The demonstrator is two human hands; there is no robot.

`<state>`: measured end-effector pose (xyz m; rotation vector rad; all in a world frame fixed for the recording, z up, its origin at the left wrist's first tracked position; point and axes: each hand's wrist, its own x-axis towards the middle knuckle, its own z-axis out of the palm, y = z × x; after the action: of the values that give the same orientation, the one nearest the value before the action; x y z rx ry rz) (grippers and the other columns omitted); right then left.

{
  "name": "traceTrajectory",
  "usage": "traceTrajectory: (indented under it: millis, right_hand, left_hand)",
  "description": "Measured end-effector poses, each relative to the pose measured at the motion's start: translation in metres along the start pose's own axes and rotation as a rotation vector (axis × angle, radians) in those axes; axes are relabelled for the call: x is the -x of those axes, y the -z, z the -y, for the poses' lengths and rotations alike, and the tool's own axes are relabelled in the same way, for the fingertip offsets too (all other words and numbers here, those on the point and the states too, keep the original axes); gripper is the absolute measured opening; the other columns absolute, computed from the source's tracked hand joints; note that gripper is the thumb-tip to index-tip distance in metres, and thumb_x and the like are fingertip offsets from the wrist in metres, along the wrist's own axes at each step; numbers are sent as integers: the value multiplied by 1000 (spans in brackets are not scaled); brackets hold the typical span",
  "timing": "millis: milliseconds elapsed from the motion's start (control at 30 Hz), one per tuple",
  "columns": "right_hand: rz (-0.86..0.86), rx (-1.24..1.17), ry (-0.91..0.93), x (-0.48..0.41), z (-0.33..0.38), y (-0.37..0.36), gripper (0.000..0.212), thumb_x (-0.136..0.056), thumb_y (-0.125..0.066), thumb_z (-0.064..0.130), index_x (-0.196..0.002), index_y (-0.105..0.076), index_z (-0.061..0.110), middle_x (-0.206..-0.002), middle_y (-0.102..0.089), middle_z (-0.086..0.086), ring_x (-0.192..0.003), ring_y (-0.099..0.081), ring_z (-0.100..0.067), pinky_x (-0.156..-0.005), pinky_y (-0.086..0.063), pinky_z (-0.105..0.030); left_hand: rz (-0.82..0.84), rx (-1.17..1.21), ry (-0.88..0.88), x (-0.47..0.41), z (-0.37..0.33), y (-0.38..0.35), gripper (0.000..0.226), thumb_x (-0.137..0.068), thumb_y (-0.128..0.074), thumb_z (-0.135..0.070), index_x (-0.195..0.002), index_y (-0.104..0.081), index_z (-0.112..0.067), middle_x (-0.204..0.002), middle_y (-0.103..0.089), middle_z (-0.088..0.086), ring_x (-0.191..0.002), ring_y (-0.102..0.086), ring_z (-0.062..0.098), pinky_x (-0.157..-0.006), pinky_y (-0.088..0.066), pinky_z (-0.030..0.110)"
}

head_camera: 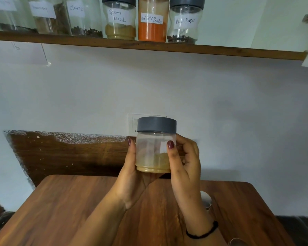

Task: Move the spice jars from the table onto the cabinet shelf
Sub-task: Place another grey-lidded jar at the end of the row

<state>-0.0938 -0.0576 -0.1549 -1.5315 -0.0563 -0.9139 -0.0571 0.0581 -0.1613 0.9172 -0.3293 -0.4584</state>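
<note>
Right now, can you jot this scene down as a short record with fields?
held jar: grey lid, tan powder, upright above the table
left hand: grips the jar's left side
right hand: grips its right side
shelf: overhead, holds jars labelled Cloves, Garam Masala, Red Chilli Powder, Black Pepper

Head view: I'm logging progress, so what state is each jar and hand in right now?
Held jar, lidded, upright, lifted off the table, tan powder low inside.
Left hand, grips the jar's side.
Right hand, grips its other side.
Garam Masala jar, on the shelf, lidded.
Red Chilli Powder jar, on the shelf, top out of frame.
Black Pepper jar, on the shelf, lidded, nearly empty.
</note>
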Motion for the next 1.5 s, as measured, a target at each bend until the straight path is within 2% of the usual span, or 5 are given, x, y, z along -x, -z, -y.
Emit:
traceTrajectory:
  millis: [433,700,933,1267,1500]
  right_hand:
    - [20,66,6,1,5,2,84,-78,-49,79,-141,-43,25,-121,-59,15,-109,-63,-8,-76,-56,-17]
    - [132,-60,59,0,10,2,51,-90,-58,57,-130,-51,26,-120,-65,5,-112,-65,-25,-86,-58,-47]
    - [129,-162,-2,0,18,6,46,-83,-55,69,-120,-56,41,-113,-67,16,-108,-66,-12,-83,-56,-26]
    - [100,33,142,5,11,6,25,-95,-39,63,-116,-50,58,-122,-52,6,-113,-58,-14,-89,-55,-31]
    - [-60,195,194,1,6,10,55,-95,-44,60,-133,-53,22,-126,-45,8,-100,-59,-23,-81,-56,-32]
  left_hand:
    - [-170,-383,-332,6,-1,-18,62,-95,-41,-64,-130,-61,-17,-126,-67,13,-121,-63,29,-106,-45,57]
    - [-189,-511,-419,14,4,-32,47,-91,-52,-53,-118,-63,-16,-107,-73,0,-100,-71,14,-81,-56,20]
    - [-135,-316,-206,6,-10,-21,69,-92,-39,-68,-134,-60,-18,-126,-69,9,-119,-65,26,-106,-46,54]
    - [-7,-70,-63,8,-1,-19,73,-87,-39,-66,-137,-58,-15,-133,-63,19,-125,-60,33,-99,-54,45]
    - [-137,-174,-202,10,2,-27,61,-93,-39,-65,-126,-67,-22,-125,-69,15,-120,-64,33,-108,-43,56]
